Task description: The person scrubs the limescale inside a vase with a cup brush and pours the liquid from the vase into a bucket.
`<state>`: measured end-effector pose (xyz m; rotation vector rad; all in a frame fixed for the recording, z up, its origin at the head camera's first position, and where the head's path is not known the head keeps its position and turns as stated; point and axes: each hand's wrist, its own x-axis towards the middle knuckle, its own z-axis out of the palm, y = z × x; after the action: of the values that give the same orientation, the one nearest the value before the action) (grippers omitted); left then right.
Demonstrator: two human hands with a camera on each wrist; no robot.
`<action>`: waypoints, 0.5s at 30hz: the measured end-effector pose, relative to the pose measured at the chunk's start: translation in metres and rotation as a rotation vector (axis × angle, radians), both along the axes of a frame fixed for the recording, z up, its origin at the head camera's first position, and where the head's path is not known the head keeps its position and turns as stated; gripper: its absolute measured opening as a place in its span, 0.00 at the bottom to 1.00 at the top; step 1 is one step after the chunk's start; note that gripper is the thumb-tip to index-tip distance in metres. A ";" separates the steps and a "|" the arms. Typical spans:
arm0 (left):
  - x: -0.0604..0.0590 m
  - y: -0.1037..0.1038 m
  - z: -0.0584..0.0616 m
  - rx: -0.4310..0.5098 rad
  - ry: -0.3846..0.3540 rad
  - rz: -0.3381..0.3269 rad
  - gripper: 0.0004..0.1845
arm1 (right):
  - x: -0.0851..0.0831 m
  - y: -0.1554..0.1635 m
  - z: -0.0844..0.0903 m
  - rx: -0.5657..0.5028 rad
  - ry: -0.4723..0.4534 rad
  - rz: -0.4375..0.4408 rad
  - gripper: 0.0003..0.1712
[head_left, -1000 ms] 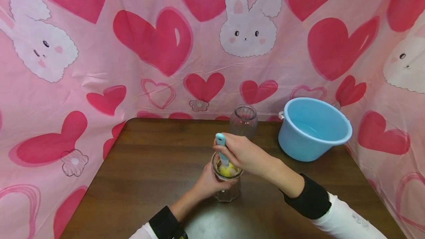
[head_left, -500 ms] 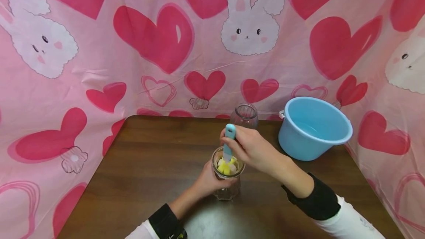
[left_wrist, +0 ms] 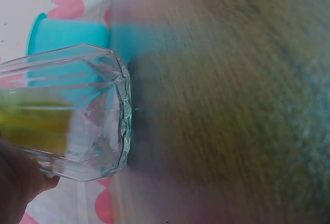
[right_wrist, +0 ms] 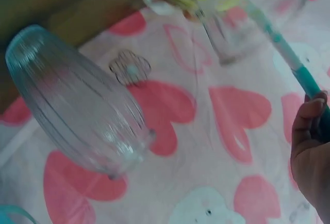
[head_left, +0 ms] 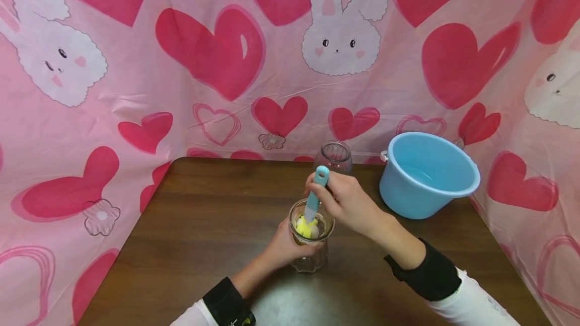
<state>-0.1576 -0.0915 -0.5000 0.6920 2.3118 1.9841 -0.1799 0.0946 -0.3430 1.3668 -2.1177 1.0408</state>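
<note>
Brush in a glass on the bench

The left hand point(head_left: 283, 248) has its fingers wrapped round a glass point(head_left: 311, 238) standing near the middle of the bench point(head_left: 204, 225). The right hand point(head_left: 346, 200) has its fingers clamped on the teal handle of a brush point(head_left: 314, 197), whose yellow sponge head sits inside the glass. Just beyond stands a ribbed jar point(head_left: 334, 157); a blue tub point(head_left: 428, 175) is at far right.

Brush handle point(head_left: 317, 190): teal. Sponge head point(head_left: 306, 226): yellow. Glass jar point(head_left: 310, 245): clear, faceted. Basin point(head_left: 428, 175): light blue. Backdrop cloth point(head_left: 136, 64): pink, red hearts, white rabbits. Table point(head_left: 204, 225): dark brown wood grain.
</note>
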 end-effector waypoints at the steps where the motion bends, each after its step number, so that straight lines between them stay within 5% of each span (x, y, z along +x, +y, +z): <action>1: 0.000 0.000 0.000 0.000 -0.003 0.005 0.51 | 0.000 0.001 0.003 -0.027 0.011 -0.008 0.05; 8: 0.001 0.000 0.001 -0.004 -0.023 0.010 0.49 | -0.001 0.004 0.009 -0.140 -0.021 -0.022 0.06; 15: -0.001 0.000 0.001 -0.002 0.013 -0.012 0.51 | 0.002 -0.003 -0.012 -0.031 -0.093 -0.014 0.09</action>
<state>-0.1582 -0.0914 -0.4987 0.7190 2.3108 1.9773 -0.1782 0.0919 -0.3555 1.3113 -2.1648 1.1478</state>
